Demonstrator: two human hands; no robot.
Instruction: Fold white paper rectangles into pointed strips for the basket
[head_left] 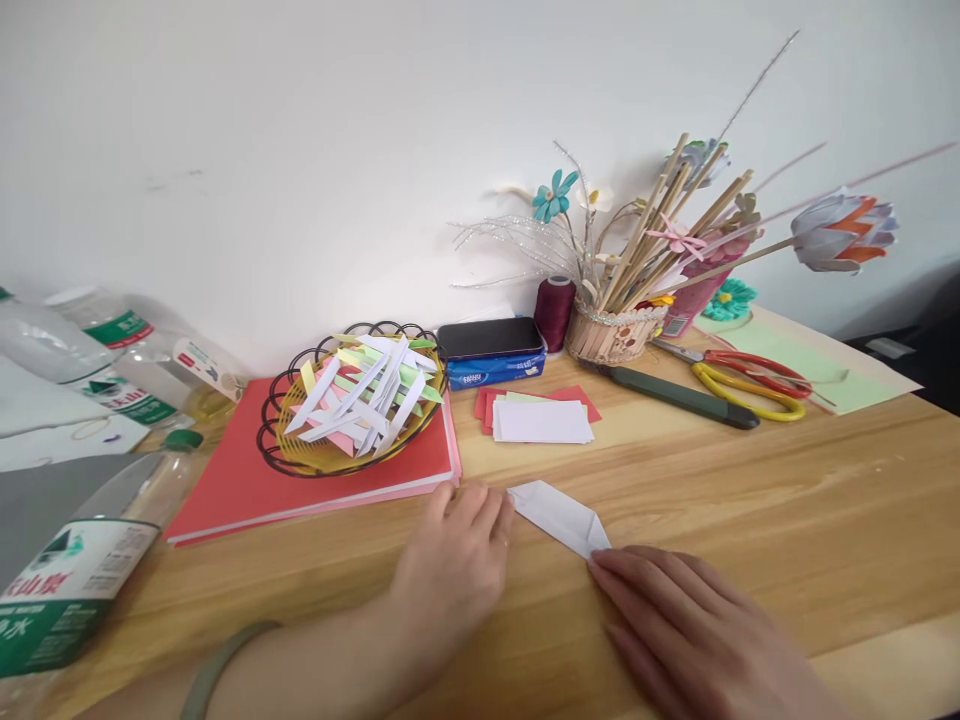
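A white paper strip with folded ends lies at a slant on the wooden table between my hands. My left hand is closed at its left end, with fingers curled and the fingertips partly hidden. At the lower right corner, my right hand holds the paper with its fingertips close together. Just beyond sits a small stack of white paper rectangles, with red sheets showing from under it.
A wire basket of folded paper pieces stands on red paper. Behind are a phone, thread spool and flower pot. A green-handled craft knife and scissors lie right; plastic bottles left.
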